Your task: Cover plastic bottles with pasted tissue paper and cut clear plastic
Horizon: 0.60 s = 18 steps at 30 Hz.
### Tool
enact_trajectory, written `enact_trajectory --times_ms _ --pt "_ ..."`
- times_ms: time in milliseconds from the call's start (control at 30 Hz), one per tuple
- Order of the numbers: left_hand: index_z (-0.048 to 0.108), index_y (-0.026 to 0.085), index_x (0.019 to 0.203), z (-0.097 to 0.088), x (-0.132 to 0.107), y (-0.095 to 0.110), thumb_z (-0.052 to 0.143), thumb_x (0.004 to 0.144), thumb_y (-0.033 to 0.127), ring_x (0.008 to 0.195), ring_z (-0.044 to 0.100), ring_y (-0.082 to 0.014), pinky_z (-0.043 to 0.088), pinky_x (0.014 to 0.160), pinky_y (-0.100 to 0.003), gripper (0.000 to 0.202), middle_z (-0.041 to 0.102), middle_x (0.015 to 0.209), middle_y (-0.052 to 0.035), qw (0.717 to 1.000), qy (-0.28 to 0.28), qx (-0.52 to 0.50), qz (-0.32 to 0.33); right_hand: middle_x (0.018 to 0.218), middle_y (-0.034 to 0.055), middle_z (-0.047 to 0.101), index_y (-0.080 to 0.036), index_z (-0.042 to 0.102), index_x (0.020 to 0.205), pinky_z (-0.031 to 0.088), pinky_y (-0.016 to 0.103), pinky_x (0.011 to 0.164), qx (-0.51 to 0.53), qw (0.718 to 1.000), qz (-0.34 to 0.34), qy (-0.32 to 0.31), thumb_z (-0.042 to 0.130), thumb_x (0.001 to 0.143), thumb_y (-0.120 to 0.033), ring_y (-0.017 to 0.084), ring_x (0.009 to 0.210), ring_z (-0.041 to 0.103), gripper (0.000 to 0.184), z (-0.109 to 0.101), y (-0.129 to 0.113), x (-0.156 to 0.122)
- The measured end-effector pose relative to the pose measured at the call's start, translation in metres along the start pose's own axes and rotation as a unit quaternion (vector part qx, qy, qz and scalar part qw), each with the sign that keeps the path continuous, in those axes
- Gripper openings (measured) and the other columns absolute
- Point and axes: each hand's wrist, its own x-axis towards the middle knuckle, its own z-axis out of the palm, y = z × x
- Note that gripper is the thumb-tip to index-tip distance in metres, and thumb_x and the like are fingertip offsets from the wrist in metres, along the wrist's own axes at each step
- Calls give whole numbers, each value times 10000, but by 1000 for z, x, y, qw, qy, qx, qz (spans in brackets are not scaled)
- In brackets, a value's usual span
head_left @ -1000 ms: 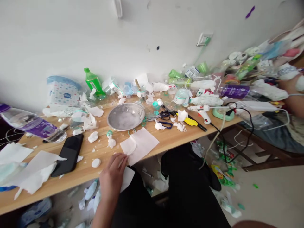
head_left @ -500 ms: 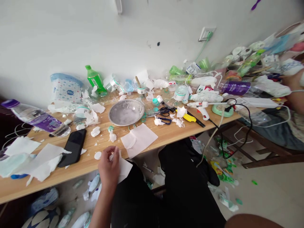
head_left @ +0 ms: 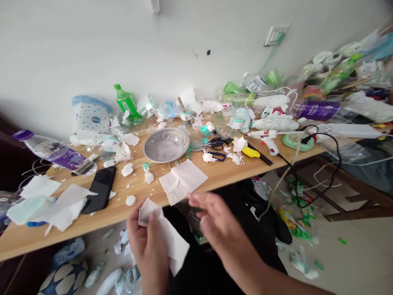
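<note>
My left hand (head_left: 150, 239) is closed on a piece of white tissue paper (head_left: 173, 246), which hangs over my lap past the table's front edge. My right hand (head_left: 217, 221) is held to the right of it, fingers stretched toward the paper, with nothing seen in them. Just beyond both hands a folded sheet of white tissue (head_left: 192, 176) lies on the wooden table (head_left: 135, 184). Behind that sits a metal bowl (head_left: 167, 147) with a whitish, wet-looking inside. A small white disc (head_left: 130, 200) rests near my left fingers.
A black phone (head_left: 101, 188) and a tilted purple-labelled bottle (head_left: 61, 155) are at left. Scissors (head_left: 216, 143), a yellow utility knife (head_left: 250, 150) and a glue gun (head_left: 265, 139) lie at right, with cords hanging off the edge (head_left: 299, 184). Torn tissue and bottles crowd the back.
My right hand has come into view from the lower right. The left hand has turned, showing more of the tissue paper. The whole view has shifted slightly.
</note>
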Motion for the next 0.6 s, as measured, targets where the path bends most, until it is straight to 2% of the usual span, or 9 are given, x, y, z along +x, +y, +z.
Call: enact_trajectory --times_ms 67,133,200,267,433,533,600 --pt "531 281 1247 7 -16 3 665 882 462 791 638 -144 501 637 -222 429 662 1038 -28 998 25 -44 -46 1314 120 607 -254 515 1329 484 441 1030 76 993 61 -73 676 831 -649 286 1215 582 655 10 15 -1" --pt "528 278 1241 11 -25 2 689 865 473 773 630 -137 503 620 -212 453 653 1009 -23 996 36 -67 -52 1119 90 670 -226 573 1186 524 373 891 135 978 110 -115 732 785 -631 254 1026 643 592 16 28 -1" --pt "557 283 1211 11 -27 0 706 859 468 820 630 -124 511 667 -188 425 656 1020 -12 995 37 -82 -51 870 28 640 -209 594 1004 490 291 709 147 977 128 -88 683 842 -606 186 798 609 438 18 35 0" --pt "597 290 1161 7 -24 -4 717 854 468 868 627 -110 513 711 -161 375 662 1042 3 991 29 -104 -74 778 -9 573 -208 576 930 427 255 632 143 981 126 -43 644 876 -599 147 706 532 400 14 37 5" --pt "653 280 1087 -9 -7 -17 856 707 432 888 660 -135 554 692 -175 457 691 1047 6 967 -7 -180 -182 812 0 592 -213 593 972 437 268 677 76 992 97 -38 609 907 -576 169 754 542 369 -11 37 30" --pt "660 258 1102 -16 -3 -26 916 627 384 834 680 -125 558 673 -161 554 720 955 -1 957 -38 -198 -209 831 10 612 -224 598 966 453 284 701 -5 998 65 -24 559 933 -567 188 778 562 347 -27 42 43" --pt "655 246 1117 -19 -3 -31 920 627 366 852 692 -132 566 685 -168 570 738 983 -22 953 -63 -196 -220 778 -2 583 -230 600 947 434 277 656 -44 997 58 -14 540 941 -561 178 724 541 337 -34 46 49"
